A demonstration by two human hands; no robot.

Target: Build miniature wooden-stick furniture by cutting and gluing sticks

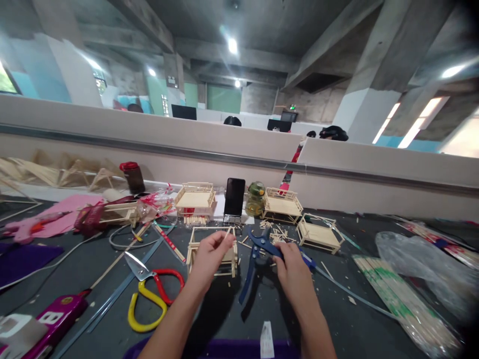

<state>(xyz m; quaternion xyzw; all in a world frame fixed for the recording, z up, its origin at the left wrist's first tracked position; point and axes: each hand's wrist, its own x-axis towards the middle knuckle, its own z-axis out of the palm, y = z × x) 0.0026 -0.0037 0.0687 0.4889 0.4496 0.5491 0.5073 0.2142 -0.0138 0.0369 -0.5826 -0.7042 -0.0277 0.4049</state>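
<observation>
My left hand [213,252] is closed, with a short thin wooden stick [227,232] pinched between thumb and forefinger. Behind it stands a small frame built of wooden sticks [234,257], partly hidden by the hand. My right hand [291,267] is closed on one handle of a blue hand cutter [258,249], whose other handle points down toward the table's front. Short cut sticks [279,233] lie scattered just beyond the cutter.
Miniature stick-built beds [194,198] stand at the back near a phone [234,197] on a stand and a green bottle [256,199]. Red-and-yellow scissors [151,289] lie left, with a purple power strip [56,324]. Bagged sticks [404,304] lie right.
</observation>
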